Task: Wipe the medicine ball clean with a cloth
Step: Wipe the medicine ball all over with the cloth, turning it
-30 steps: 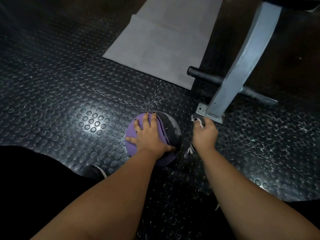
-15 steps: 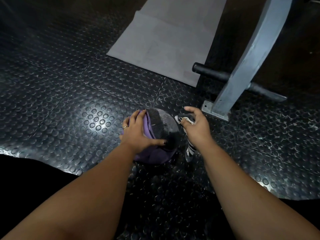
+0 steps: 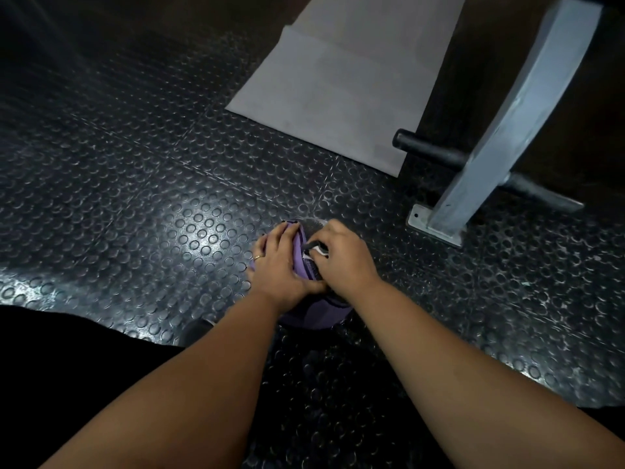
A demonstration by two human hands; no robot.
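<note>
Rubber, black and studded, the floor [image 3: 135, 164] carries the purple-and-black medicine ball [image 3: 314, 316]. I judge it heavy, grippy and apt to roll. My left hand [image 3: 280, 262] lies spread flat on top, steadying it. My right hand [image 3: 345, 262] clutches the striped black-and-white cloth [image 3: 313, 252] against it.

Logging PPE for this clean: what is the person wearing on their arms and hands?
No gloves, and no sleeves in view. The left hand carries a thin gold-coloured ring, and its nails are painted dark. The right hand shows no ring or watch from this angle.
</note>
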